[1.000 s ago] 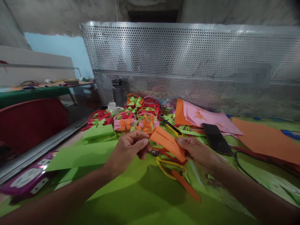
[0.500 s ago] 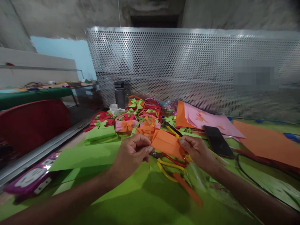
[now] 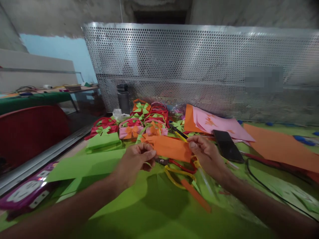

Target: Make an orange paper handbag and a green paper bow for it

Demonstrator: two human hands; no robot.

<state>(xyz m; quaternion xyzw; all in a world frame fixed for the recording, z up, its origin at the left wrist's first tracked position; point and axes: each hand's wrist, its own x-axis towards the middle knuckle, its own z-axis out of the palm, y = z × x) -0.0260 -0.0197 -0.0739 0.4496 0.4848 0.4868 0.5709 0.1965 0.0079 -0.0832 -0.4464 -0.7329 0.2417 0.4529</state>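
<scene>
Head view: the left hand (image 3: 136,161) pinches the left end of the orange folded paper (image 3: 171,148) between thumb and curled fingers. The right hand (image 3: 205,154) grips the right end, thumb on top. The paper hangs level between both hands, just above the green table cover (image 3: 154,215) and over the red-handled scissors (image 3: 183,165) and yellow-handled scissors (image 3: 178,176).

No writing can be read. A patch on the perforated metal panel (image 3: 199,66) is blurred out, and the white marks on the purple object (image 3: 25,194) at the left table edge are too smeared to make out.

The panel stands along the table's far edge, with a dark bottle (image 3: 124,98) against it. In front of it a pile of small paper baskets (image 3: 139,124) with bows reaches almost to the paper's far edge. A green sheet (image 3: 84,164) lies just left of the left hand. An orange strip (image 3: 196,196) lies near the right wrist, below the scissors. A black phone (image 3: 226,141) sits just beyond the right hand, partly on pink sheets (image 3: 219,124). A large orange sheet (image 3: 281,146) and a black cable (image 3: 269,189) fill the right side. The barest stretch of cover is the near middle, between the forearms. A red chair (image 3: 32,129) stands off the table's left edge.
</scene>
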